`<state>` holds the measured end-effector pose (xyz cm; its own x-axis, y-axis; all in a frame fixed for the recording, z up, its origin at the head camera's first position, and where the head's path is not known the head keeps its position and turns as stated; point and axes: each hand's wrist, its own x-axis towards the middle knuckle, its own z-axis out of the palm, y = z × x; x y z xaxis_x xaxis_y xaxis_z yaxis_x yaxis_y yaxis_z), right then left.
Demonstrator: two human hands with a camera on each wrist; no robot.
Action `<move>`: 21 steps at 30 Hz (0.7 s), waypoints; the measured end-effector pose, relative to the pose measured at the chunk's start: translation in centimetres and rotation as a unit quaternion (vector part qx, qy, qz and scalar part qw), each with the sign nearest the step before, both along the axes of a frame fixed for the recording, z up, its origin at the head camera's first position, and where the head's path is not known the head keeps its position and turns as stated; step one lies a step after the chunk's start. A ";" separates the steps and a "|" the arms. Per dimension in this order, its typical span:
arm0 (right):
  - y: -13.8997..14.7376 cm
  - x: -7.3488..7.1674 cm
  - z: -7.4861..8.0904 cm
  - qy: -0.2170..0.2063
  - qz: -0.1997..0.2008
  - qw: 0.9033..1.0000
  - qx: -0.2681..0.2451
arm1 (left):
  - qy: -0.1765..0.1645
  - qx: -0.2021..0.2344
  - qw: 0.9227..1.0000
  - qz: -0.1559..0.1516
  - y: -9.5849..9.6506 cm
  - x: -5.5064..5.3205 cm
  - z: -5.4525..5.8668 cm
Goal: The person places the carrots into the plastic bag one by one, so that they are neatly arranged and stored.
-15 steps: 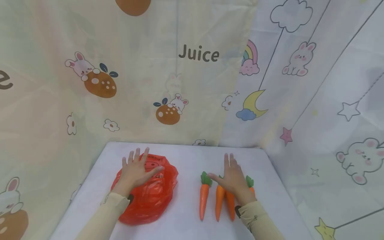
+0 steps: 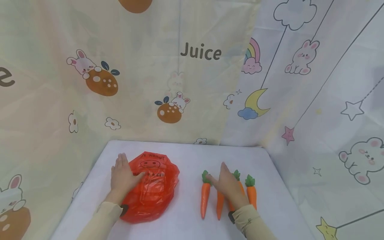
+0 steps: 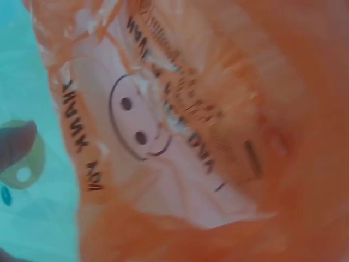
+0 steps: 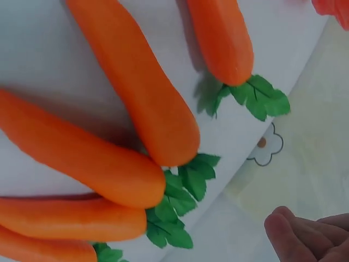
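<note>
Your left hand (image 2: pixel 123 177) is wide, thumb spread, the red bag (image 2: pixel 157 195) below and right of it; carrots (image 2: pixel 205 198) lie below your right hand (image 2: pixel 228 185), also wide.

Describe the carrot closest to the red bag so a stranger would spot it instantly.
On the white table, find the big red plastic bag at the person's left. Go right across the gap to the first orange carrot. Unlike the other carrots, which lie bunched closer together, it lies on its own, touching none of them.
</note>
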<state>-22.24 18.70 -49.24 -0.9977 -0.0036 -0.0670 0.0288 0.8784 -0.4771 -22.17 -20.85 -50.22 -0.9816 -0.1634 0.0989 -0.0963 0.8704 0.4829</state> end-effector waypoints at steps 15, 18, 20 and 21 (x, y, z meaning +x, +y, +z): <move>-1.8 0.4 -3.6 -0.025 -0.012 1.000 0.003 | -0.058 0.248 0.955 0.150 -2.0 2.9 -3.2; -1.8 0.2 -4.4 -0.025 -0.003 1.000 0.003 | -0.051 0.290 0.940 0.171 -2.1 3.3 -3.7; -1.9 0.2 -4.8 -0.023 0.002 1.000 0.007 | -0.050 0.315 0.930 0.183 -2.2 3.5 -4.1; -1.9 0.2 -5.0 -0.022 0.004 1.000 0.010 | -0.049 0.329 0.924 0.188 -2.2 3.6 -4.3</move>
